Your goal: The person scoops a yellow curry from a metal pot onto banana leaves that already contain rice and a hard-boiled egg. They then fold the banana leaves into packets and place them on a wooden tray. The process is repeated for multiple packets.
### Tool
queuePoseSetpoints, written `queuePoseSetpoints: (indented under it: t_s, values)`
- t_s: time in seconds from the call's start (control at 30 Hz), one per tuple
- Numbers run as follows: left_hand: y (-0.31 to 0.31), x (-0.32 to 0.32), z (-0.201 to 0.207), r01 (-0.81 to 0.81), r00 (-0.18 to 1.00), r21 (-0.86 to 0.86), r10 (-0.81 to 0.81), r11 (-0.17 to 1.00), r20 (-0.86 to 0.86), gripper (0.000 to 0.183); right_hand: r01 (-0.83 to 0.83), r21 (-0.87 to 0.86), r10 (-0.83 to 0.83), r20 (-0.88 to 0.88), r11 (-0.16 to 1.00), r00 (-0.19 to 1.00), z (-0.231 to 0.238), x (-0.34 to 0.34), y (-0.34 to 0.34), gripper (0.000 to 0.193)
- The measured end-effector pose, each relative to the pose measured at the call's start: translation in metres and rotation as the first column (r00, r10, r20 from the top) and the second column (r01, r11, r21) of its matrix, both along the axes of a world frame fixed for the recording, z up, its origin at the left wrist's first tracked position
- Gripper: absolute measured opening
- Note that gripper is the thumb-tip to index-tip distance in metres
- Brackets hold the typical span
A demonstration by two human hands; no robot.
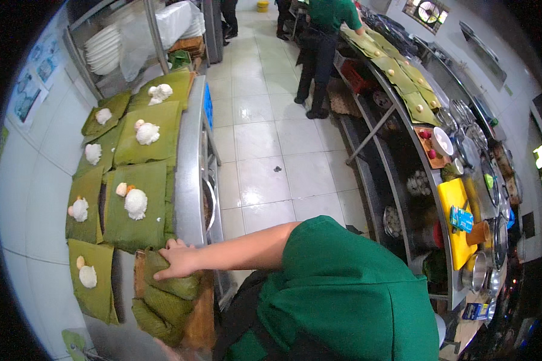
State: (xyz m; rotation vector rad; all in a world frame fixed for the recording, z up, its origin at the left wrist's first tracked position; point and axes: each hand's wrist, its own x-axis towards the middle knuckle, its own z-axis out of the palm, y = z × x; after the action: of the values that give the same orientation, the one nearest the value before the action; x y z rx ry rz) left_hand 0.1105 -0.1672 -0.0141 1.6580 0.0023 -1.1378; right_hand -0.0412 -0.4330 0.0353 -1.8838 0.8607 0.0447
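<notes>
My right hand (177,262) reaches left across my body and lies on top of a folded banana-leaf parcel (183,286), fingers curled over its upper edge. Two more wrapped leaf parcels (162,313) lie stacked just below it on a wooden board (202,325). Only a sliver of my left hand (164,349) shows at the bottom edge, under the lowest parcel; its fingers are hidden. To the left, open banana leaves (140,210) each carry a mound of white rice (136,203) and a small pale piece beside it.
The steel counter (190,174) runs along the left wall, with stacked white plates (105,48) at the far end. Across the tiled aisle (271,156), a second counter holds more leaves (403,84), pots and a yellow board (454,207). Another person in green (325,36) stands there.
</notes>
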Motion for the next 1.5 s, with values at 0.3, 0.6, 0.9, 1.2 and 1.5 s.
queuePoseSetpoints:
  t_s: [0.3,0.6,0.9,1.2,1.5]
  values:
    - [0.070,-0.019,-0.055,0.047,0.615,0.152,-0.149,0.987,0.774,0.068,0.019,0.157,-0.032,0.082,0.987,0.996,-0.045,0.006,0.017,0.099]
    - [0.083,0.004,0.013,-0.474,0.474,-0.038,0.291,0.880,0.831,0.054,0.024,0.336,-0.115,0.252,0.941,0.961,-0.074,0.128,0.080,0.099]
    - [0.119,-0.053,0.083,-0.420,-0.110,-0.105,0.064,0.901,0.992,0.046,-0.371,0.527,0.078,0.496,0.764,0.865,-0.073,0.149,0.082,0.077]
    - [0.266,-0.137,0.029,-0.812,-0.449,-0.374,0.889,-0.448,-0.092,0.031,0.131,0.247,-0.261,0.626,0.960,0.735,-0.068,0.112,0.073,0.058]
    - [0.401,-0.065,-0.026,-0.990,0.110,0.015,0.695,0.141,0.711,0.019,-0.014,0.674,-0.186,0.224,0.739,0.957,-0.082,0.154,0.067,0.069]
